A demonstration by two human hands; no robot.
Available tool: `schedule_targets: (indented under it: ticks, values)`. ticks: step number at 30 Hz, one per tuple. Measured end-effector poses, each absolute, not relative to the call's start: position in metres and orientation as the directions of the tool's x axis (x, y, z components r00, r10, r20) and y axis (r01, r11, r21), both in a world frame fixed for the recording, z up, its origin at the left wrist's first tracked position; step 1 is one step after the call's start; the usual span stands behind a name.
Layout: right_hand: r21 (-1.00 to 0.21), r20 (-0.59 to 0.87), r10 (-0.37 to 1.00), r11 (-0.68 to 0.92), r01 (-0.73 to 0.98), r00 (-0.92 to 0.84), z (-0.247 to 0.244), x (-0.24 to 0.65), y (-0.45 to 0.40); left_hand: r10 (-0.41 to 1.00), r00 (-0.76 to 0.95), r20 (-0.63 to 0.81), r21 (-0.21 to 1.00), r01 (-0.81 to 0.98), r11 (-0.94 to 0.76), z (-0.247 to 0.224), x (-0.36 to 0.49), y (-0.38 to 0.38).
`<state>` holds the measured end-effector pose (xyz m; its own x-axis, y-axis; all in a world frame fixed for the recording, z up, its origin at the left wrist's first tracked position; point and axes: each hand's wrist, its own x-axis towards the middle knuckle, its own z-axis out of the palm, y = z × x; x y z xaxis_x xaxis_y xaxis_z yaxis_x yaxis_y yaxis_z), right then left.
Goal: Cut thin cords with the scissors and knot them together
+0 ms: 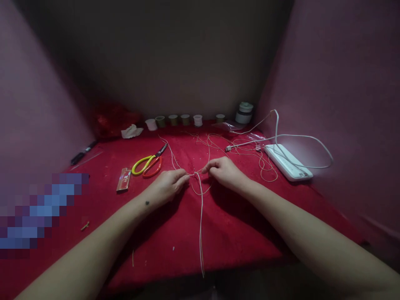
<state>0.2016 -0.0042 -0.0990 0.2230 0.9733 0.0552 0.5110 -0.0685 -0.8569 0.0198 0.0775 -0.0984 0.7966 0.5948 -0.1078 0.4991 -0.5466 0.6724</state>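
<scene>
Thin pale cords (201, 216) cross at a small knot near the middle of the red cloth, and several strands hang down toward the front edge. My left hand (173, 183) pinches a cord just left of the knot, thumb and index finger together. On the knot's right side, my right hand (223, 171) is closed, its fingertips pinching another strand. A loop of cord curves below the knot between both hands. Longer loose cord (268, 168) lies tangled behind and right of my right hand.
Scissors (151, 162) with yellow and red handles and a lighter (124, 180) lie left. A white power bank (289, 162) with a white cable (312, 136) sits right. Small spools (173, 120), a lidded jar (244, 113) and a crumpled tissue (131, 131) line the back.
</scene>
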Motion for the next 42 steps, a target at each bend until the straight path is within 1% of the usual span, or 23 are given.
schedule_targets:
  ticks: [1, 3, 5, 8, 10, 14, 16, 19, 22, 25, 26, 27, 28, 29, 30, 31, 32, 33, 34, 37, 39, 40, 42]
  values:
    - [-0.779, 0.095, 0.972, -0.062, 0.624, 0.216, -0.100, 0.201, -0.004, 0.603, 0.795, -0.070, 0.633, 0.502, -0.589, -0.100, 0.021, 0.077]
    - [-0.642, 0.137, 0.976, -0.041, 0.766, 0.167, -0.102, 0.199, -0.004, 0.608, 0.793, 0.028, 0.540, 0.500, -0.677, -0.103, 0.023, 0.078]
    - [-0.546, 0.151, 0.981, -0.017, 0.837, 0.118, -0.105, 0.196, -0.006, 0.602, 0.793, 0.094, 0.456, 0.504, -0.734, -0.106, 0.024, 0.079]
    - [-0.476, 0.196, 0.977, 0.018, 0.879, 0.086, -0.108, 0.191, -0.007, 0.594, 0.798, 0.097, 0.370, 0.525, -0.766, -0.110, 0.025, 0.077]
    - [-0.499, 0.202, 0.977, 0.039, 0.866, 0.072, -0.110, 0.189, -0.007, 0.572, 0.812, 0.116, 0.323, 0.513, -0.795, -0.110, 0.025, 0.074]
    - [-0.600, 0.180, 0.982, 0.066, 0.798, 0.055, -0.113, 0.187, -0.003, 0.509, 0.845, 0.161, 0.233, 0.469, -0.852, -0.110, 0.028, 0.067]
    - [-0.614, 0.175, 0.982, 0.054, 0.788, 0.069, -0.115, 0.188, -0.001, 0.507, 0.846, 0.166, 0.219, 0.470, -0.855, -0.112, 0.030, 0.066]
    - [-0.614, 0.177, 0.980, 0.034, 0.789, 0.096, -0.117, 0.188, 0.000, 0.519, 0.837, 0.173, 0.228, 0.479, -0.848, -0.114, 0.033, 0.066]
    - [-0.646, 0.195, 0.975, 0.047, 0.762, 0.105, -0.117, 0.188, 0.000, 0.524, 0.832, 0.185, 0.253, 0.475, -0.843, -0.112, 0.033, 0.065]
    - [-0.725, 0.161, 0.974, 0.007, 0.689, 0.159, -0.114, 0.189, 0.000, 0.568, 0.765, 0.304, 0.328, 0.476, -0.816, -0.102, 0.031, 0.061]
    - [-0.765, 0.138, 0.972, -0.015, 0.644, 0.188, -0.113, 0.190, 0.000, 0.610, 0.720, 0.330, 0.384, 0.488, -0.784, -0.098, 0.030, 0.059]
    - [-0.808, 0.114, 0.971, -0.034, 0.589, 0.212, -0.111, 0.192, 0.000, 0.668, 0.682, 0.298, 0.469, 0.505, -0.725, -0.094, 0.028, 0.057]
    - [-0.847, 0.089, 0.969, -0.047, 0.529, 0.230, -0.110, 0.193, 0.000, 0.718, 0.672, 0.183, 0.576, 0.519, -0.632, -0.090, 0.027, 0.055]
    - [-0.880, 0.068, 0.968, -0.056, 0.472, 0.240, -0.109, 0.194, 0.000, 0.727, 0.687, -0.005, 0.687, 0.531, -0.497, -0.087, 0.025, 0.053]
    - [-0.903, 0.050, 0.968, -0.061, 0.425, 0.245, -0.108, 0.196, 0.000, 0.667, 0.712, -0.220, 0.772, 0.544, -0.327, -0.085, 0.023, 0.051]
    - [-0.919, 0.039, 0.968, -0.062, 0.389, 0.248, -0.108, 0.197, 0.000, 0.546, 0.736, -0.400, 0.816, 0.557, -0.152, -0.084, 0.021, 0.050]
    - [-0.931, 0.036, 0.967, -0.060, 0.361, 0.254, -0.108, 0.198, -0.001, 0.412, 0.754, -0.512, 0.828, 0.561, 0.002, -0.084, 0.020, 0.048]
    - [-0.939, 0.038, 0.964, -0.056, 0.340, 0.264, -0.108, 0.198, -0.001, 0.305, 0.771, -0.559, 0.827, 0.547, 0.130, -0.084, 0.019, 0.047]
    - [-0.945, 0.040, 0.960, -0.054, 0.323, 0.277, -0.108, 0.199, -0.002, 0.240, 0.791, -0.562, 0.824, 0.514, 0.237, -0.086, 0.020, 0.046]
    - [-0.962, 0.051, 0.946, -0.040, 0.272, 0.320, -0.108, 0.199, -0.002, 0.150, 0.848, -0.509, 0.795, 0.395, 0.461, -0.092, 0.024, 0.044]
    - [-0.981, 0.064, 0.933, -0.007, 0.194, 0.355, -0.106, 0.200, -0.001, 0.113, 0.859, -0.499, 0.755, 0.367, 0.544, -0.097, 0.027, 0.042]
    - [-0.992, 0.067, 0.922, 0.019, 0.128, 0.381, -0.105, 0.201, -0.001, 0.108, 0.856, -0.505, 0.739, 0.365, 0.566, -0.100, 0.028, 0.042]
    - [-0.995, 0.016, 0.900, 0.058, -0.084, 0.435, -0.101, 0.207, 0.001, 0.122, 0.841, -0.527, 0.721, 0.367, 0.588, -0.103, 0.030, 0.041]
